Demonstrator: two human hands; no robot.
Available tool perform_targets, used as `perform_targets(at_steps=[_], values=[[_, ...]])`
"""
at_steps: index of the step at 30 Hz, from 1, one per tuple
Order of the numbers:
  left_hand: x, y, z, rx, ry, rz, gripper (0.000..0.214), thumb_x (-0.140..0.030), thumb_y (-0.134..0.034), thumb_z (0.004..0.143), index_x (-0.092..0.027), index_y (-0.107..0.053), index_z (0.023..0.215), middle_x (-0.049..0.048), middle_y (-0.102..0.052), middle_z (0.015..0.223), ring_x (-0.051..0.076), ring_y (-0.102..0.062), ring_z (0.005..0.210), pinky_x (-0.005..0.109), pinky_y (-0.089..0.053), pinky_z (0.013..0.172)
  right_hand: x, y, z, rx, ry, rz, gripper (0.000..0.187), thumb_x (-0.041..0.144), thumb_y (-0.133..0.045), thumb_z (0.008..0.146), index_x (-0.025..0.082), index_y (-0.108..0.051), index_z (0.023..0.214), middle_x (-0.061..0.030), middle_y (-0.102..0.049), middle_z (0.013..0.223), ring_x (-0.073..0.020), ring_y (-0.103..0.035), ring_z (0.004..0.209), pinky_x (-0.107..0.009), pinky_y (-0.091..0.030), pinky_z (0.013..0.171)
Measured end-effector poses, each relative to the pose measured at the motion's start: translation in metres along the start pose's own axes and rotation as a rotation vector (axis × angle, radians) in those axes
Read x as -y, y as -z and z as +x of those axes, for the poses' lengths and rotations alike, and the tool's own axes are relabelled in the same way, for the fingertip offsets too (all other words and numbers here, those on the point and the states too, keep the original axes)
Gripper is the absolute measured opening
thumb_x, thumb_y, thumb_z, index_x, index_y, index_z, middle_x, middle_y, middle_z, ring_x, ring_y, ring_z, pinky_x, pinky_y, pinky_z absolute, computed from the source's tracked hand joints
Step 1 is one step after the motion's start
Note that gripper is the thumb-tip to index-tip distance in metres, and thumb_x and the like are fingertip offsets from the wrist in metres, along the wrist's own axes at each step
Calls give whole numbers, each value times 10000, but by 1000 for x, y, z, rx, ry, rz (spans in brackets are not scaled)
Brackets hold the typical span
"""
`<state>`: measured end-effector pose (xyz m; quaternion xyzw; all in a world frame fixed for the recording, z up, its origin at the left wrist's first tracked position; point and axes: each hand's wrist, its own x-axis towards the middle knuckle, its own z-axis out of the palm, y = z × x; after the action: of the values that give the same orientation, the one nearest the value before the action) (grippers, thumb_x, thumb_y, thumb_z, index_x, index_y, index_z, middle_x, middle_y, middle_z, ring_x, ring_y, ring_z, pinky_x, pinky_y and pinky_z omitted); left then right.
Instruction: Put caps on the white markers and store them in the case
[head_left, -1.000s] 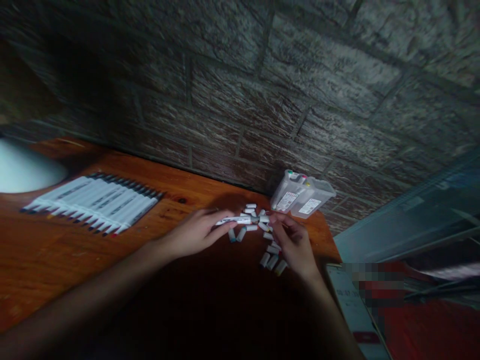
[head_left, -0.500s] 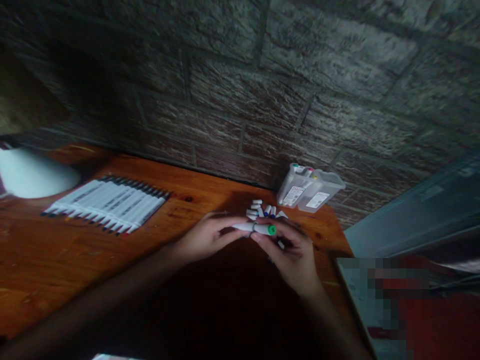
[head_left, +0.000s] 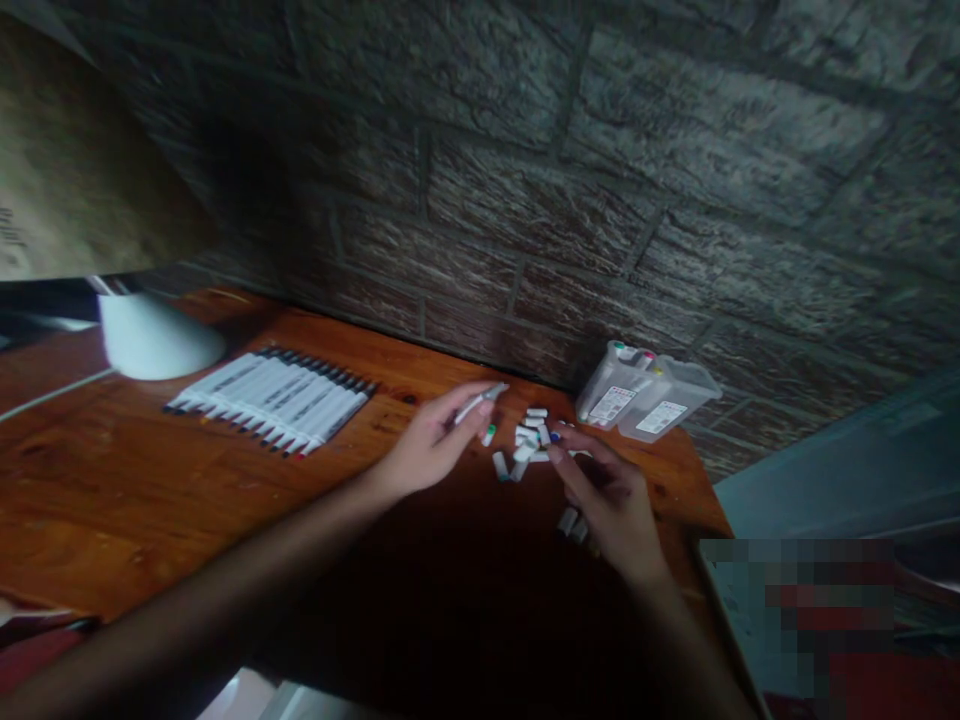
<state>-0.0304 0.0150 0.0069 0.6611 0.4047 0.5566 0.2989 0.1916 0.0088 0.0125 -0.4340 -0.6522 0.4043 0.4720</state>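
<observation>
My left hand is closed around a white marker, whose bare greyish end points up and right. Just below its fingers is a small white cap with a green end. My right hand hovers at the right side of a loose pile of white marker caps, thumb and forefinger apart. Nothing shows between those fingertips. A blurred white cap is just left of them. More caps lie under the right hand, partly in shadow.
A neat row of white markers lies on the wooden table to the left, beside a lamp with a white base. Two clear plastic cases, one holding a few markers, stand against the stone wall at the right.
My hands have moved apart. The marker's green-ended cap is off it, and the marker stays in my left hand. My right hand has let go of the marker. The view has shifted left.
</observation>
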Motion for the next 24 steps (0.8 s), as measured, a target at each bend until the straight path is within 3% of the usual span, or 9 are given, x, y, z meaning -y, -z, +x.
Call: perform_targets(at_steps=[5, 9, 12, 15, 18, 21, 24], values=[[-3, 14, 18, -180, 192, -372, 394, -467, -560, 933, -176, -599, 1196, -46, -512, 649, 62, -389, 479, 178, -297, 431, -16, -15, 26, 110, 130, -348, 281, 352, -668, 867, 219, -708, 1111, -80, -727, 1064, -213, -678, 889, -368, -530, 823], [3, 21, 23, -247, 220, -424, 395, -504, -598, 895, -173, -623, 1108, -51, -503, 651, 50, -356, 463, 172, -254, 413, -10, -46, 44, 242, 321, -637, 344, 274, -644, 878, 185, -668, 1209, -129, -687, 1178, -268, -630, 1086, -420, -479, 967], [10, 22, 23, -284, 221, -397, 410, -533, -593, 884, -162, -627, 1056, -51, -497, 646, 50, -349, 458, 176, -244, 409, -11, -64, 49, 296, 353, -706, 237, 185, -614, 882, 180, -717, 1095, -129, -718, 1111, -281, -635, 1096, -419, -467, 983], [15, 21, 23, -281, 224, -365, 430, -561, -571, 884, -157, -627, 1018, -49, -494, 632, 56, -347, 456, 185, -240, 412, -17, -67, 45, 319, 340, -678, 202, 152, -589, 896, 220, -720, 1034, -70, -756, 988, -230, -693, 958, -358, -512, 902], [20, 21, 24, -263, 227, -355, 427, -569, -564, 884, -158, -624, 987, -45, -504, 629, 62, -356, 463, 191, -252, 423, -19, -55, 33, 231, 279, -523, 215, 240, -632, 893, 227, -682, 1101, -45, -762, 991, -199, -714, 881, -319, -546, 821], [24, 20, 23, -223, 230, -352, 399, -554, -575, 886, -165, -612, 971, -41, -525, 653, 64, -366, 474, 193, -271, 436, -9, -44, 21, 107, 211, -321, 264, 264, -684, 851, 228, -669, 1112, -38, -752, 1008, -184, -710, 851, -308, -554, 787], [26, 16, 20, -139, 219, -321, 380, -533, -580, 895, -156, -609, 930, -20, -562, 703, 70, -400, 511, 196, -307, 461, 4, -38, 13, 91, 184, -153, 259, 244, -697, 842, 246, -670, 1100, -24, -743, 997, -167, -697, 840, -295, -551, 776]])
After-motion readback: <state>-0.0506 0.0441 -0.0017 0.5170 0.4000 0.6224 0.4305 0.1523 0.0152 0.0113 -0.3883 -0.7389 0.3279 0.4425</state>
